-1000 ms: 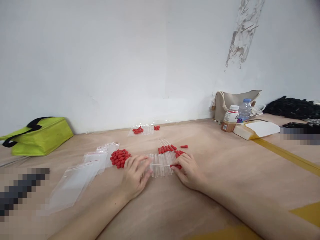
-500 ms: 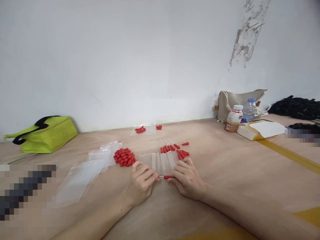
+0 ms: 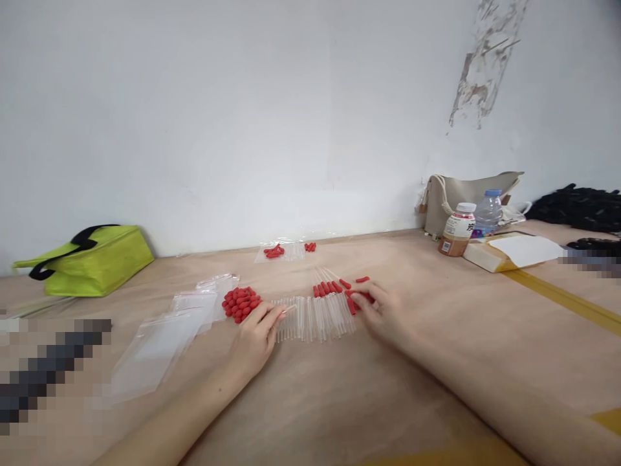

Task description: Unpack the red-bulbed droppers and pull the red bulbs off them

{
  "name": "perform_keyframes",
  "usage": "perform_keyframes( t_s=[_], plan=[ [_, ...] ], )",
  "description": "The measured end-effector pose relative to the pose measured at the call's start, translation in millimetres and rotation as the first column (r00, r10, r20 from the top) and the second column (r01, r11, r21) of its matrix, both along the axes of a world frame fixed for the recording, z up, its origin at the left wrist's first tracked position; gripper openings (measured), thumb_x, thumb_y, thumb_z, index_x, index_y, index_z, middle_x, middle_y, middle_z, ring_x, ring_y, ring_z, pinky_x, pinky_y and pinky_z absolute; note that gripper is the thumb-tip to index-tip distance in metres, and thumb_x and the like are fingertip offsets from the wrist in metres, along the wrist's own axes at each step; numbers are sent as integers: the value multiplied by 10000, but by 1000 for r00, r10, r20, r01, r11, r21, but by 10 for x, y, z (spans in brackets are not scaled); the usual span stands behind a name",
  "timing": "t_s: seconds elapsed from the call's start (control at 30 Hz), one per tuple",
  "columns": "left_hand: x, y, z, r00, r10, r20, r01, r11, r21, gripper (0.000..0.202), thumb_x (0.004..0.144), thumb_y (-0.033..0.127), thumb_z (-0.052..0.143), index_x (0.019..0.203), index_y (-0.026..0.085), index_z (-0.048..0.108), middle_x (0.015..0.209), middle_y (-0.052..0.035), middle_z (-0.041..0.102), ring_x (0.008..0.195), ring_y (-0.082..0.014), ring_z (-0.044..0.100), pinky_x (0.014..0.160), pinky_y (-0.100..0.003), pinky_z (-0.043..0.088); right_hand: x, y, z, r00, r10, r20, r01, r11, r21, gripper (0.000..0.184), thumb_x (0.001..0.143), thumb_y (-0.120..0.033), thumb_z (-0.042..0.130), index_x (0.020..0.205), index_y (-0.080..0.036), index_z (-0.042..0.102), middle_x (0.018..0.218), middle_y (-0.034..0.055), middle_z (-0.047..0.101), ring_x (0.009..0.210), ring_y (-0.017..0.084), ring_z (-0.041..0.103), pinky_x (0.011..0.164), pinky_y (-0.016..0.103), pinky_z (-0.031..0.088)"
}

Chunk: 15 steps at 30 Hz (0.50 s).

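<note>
A row of clear glass dropper tubes (image 3: 315, 317) lies on the brown tabletop (image 3: 339, 401) in front of me. My left hand (image 3: 255, 340) pinches one thin glass tube (image 3: 286, 312) at the row's left end, beside a heap of red rubber bulbs (image 3: 240, 303). My right hand (image 3: 383, 310) rests at the row's right end, its fingertips closed on a finished dropper with a red bulb (image 3: 361, 295). More finished droppers with red bulbs (image 3: 330, 287) lie just behind the row.
Several clear zip bags (image 3: 160, 343) lie to the left. A lime-green bag (image 3: 87, 260) sits by the wall. A small bag of red bulbs (image 3: 276, 251) lies farther back. Two bottles (image 3: 456, 238), a beige bag (image 3: 466, 194) and a box (image 3: 509, 252) stand at right.
My hands have parted from the middle. The right hand carried the assembled dropper back and to the right, to the finished ones. The left hand moved left and took hold of a bare tube.
</note>
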<state>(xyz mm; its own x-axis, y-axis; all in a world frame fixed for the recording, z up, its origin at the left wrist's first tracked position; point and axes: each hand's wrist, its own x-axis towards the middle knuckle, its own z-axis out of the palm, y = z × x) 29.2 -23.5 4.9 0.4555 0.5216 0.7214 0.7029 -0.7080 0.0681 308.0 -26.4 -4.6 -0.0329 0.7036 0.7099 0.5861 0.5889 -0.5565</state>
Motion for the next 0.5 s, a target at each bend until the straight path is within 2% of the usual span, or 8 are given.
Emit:
perform_keyframes(
  t_s=[0.07, 0.13, 0.17, 0.3, 0.4, 0.5],
  plan=[
    [-6, 60, -29, 999, 51, -18, -51, 998, -37, 341, 848, 127, 348, 1155, 158, 493, 886, -67, 512, 799, -138, 528, 703, -251, 455, 143, 240, 43, 993, -108, -48, 103, 989, -111, 247, 846, -325, 406, 946, -194, 590, 897, 69, 568, 767, 151, 556, 672, 264, 437],
    [-6, 112, -60, 996, 87, -25, -88, 995, -48, 392, 834, 101, 340, 1207, 147, 450, 901, -73, 490, 817, -141, 518, 716, -259, 457, 303, 476, 72, 979, -205, -4, 199, 952, -233, 242, 827, -301, 422, 947, -172, 587, 890, 70, 566, 730, 142, 561, 649, 256, 436],
    [-8, 136, -71, 995, 94, -21, -95, 994, -49, 393, 831, 98, 343, 1207, 147, 450, 891, -68, 487, 808, -140, 516, 714, -259, 457, 379, 578, 72, 977, -214, 9, 209, 945, -251, 232, 814, -293, 442, 937, -161, 587, 874, 71, 569, 727, 148, 562, 647, 262, 434],
    [-4, 205, -84, 997, 70, 32, -69, 997, -17, 299, 838, 123, 373, 1091, 167, 526, 825, -40, 516, 740, -127, 525, 681, -247, 455, 562, 802, -34, 986, -159, 45, 165, 932, -323, 148, 773, -271, 515, 841, -162, 590, 864, 60, 598, 780, 161, 577, 701, 279, 433],
    [28, 226, -78, 998, 45, 51, -45, 999, -1, 213, 829, 128, 393, 951, 171, 563, 772, -26, 548, 691, -123, 535, 639, -238, 452, 568, 804, -133, 996, -68, 60, 86, 917, -390, 92, 747, -238, 554, 791, -164, 588, 878, 48, 626, 798, 151, 588, 715, 268, 444],
    [77, 232, -81, 999, 14, 32, -14, 1000, -12, 178, 816, 126, 399, 844, 172, 568, 741, -22, 564, 673, -127, 544, 618, -243, 454, 545, 769, -162, 998, -11, 61, 37, 899, -437, 47, 713, -191, 582, 753, -165, 583, 858, 30, 644, 754, 136, 596, 689, 250, 461]
  ],
)
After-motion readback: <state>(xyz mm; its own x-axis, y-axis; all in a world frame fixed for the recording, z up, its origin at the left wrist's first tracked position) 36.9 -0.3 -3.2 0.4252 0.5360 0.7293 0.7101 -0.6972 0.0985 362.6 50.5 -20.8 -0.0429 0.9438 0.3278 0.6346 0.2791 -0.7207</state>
